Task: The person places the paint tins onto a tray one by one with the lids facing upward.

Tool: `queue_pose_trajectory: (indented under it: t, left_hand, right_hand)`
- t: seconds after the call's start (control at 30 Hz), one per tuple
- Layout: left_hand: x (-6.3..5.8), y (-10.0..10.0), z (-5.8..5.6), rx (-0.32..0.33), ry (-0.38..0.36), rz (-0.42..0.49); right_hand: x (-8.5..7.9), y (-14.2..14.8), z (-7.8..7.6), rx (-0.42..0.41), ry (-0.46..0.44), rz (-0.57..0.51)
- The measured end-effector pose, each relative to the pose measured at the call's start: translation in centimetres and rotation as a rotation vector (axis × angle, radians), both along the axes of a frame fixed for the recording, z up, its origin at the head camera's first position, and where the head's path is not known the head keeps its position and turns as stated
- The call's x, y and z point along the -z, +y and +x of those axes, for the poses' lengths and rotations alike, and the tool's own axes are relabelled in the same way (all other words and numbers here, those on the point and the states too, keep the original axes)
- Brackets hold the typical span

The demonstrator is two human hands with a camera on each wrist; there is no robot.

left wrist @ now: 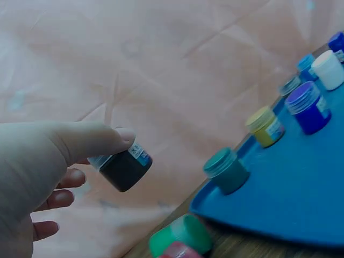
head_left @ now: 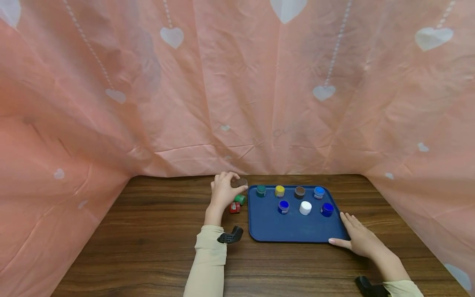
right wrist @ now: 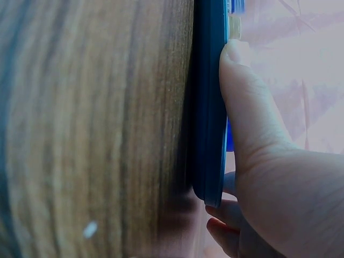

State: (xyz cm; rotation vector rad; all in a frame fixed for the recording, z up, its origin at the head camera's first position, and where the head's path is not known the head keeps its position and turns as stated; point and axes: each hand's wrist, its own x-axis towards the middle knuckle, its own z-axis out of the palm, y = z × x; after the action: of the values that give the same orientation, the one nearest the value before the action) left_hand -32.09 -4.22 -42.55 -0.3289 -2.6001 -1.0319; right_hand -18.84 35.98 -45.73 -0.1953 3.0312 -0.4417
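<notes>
My left hand (head_left: pixel 224 190) pinches a small dark paint jar (left wrist: pixel 127 170) between thumb and fingers, just off the tray's back left corner. The jar is tilted in the left wrist view. Below that hand, on the table, a green paint jar (head_left: pixel 240 199) lies beside a red paint jar (head_left: pixel 234 207). My right hand (head_left: pixel 361 238) rests at the front right corner of the blue tray (head_left: pixel 289 229), fingers spread along its side. In the right wrist view the thumb (right wrist: pixel 242 80) lies along the tray's rim.
The tray holds several paint jars: dark green (head_left: pixel 261 191), yellow (head_left: pixel 280 191), brown (head_left: pixel 299 192) and light blue (head_left: pixel 318 192) at the back; violet-blue (head_left: pixel 283 207), white (head_left: pixel 305 208) and dark blue (head_left: pixel 327 210) in front. A pink curtain (head_left: pixel 237 103) hangs behind the wooden table (head_left: pixel 156 243).
</notes>
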Motion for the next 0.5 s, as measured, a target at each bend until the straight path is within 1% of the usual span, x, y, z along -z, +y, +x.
queue_pose_trajectory:
  t: [0.23, 0.5]
  left_hand:
    - [0.1, 1.5, 0.3, 0.093, -0.037, -0.041]
    - [0.7, 2.7, 0.2, 0.141, -0.043, -0.108]
  right_hand:
    - [0.0, 0.0, 0.0, -0.001, -0.008, 0.0]
    - [0.0, 0.0, -0.1, 0.004, 0.002, 0.002]
